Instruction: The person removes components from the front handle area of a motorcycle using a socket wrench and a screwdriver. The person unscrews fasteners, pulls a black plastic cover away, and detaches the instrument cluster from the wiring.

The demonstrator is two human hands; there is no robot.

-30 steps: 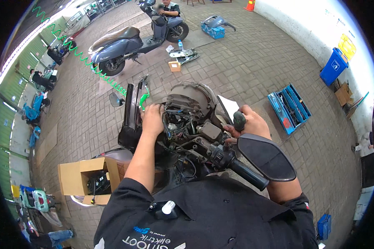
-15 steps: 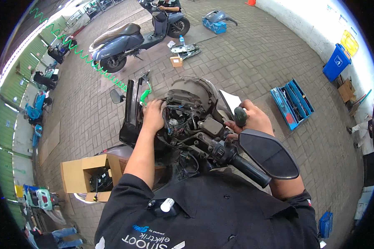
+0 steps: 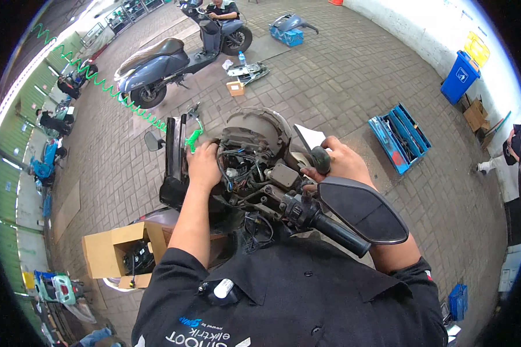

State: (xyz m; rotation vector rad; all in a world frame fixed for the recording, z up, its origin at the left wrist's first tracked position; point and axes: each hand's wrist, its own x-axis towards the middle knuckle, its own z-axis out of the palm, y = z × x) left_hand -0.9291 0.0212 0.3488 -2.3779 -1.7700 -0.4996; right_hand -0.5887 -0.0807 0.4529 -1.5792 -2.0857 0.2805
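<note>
Up close, the left hand (image 3: 204, 165) lies flat-fingered and curled against the left side of the scooter's exposed headlight housing (image 3: 255, 136), a rounded, dusty grey-brown shell whose back is open on a knot of black, blue and white wires (image 3: 240, 173); the fingertips sink among the wires, so whether they pinch anything cannot be told. The right hand (image 3: 341, 165) is closed around the dark, stubby rubbery handle of a screwdriver (image 3: 320, 160) at the housing's right side, its shaft hidden behind the parts. Just below it sit the black switch block and ribbed handlebar grip (image 3: 330, 225), and a glossy dark mirror (image 3: 362, 211) of rounded triangular shape, nearly touching the right wrist. A white sheet (image 3: 309, 137) pokes out behind the housing. Left of the person's black shirt stands an open brown cardboard box (image 3: 113, 254) on the brick-paved floor (image 3: 341, 81). Well apart to the right lies an open blue metal toolbox (image 3: 399, 136), with a blue plastic bin (image 3: 460, 75) by the white wall. Farther up, a grey-blue scooter (image 3: 168, 63) stands.
</note>
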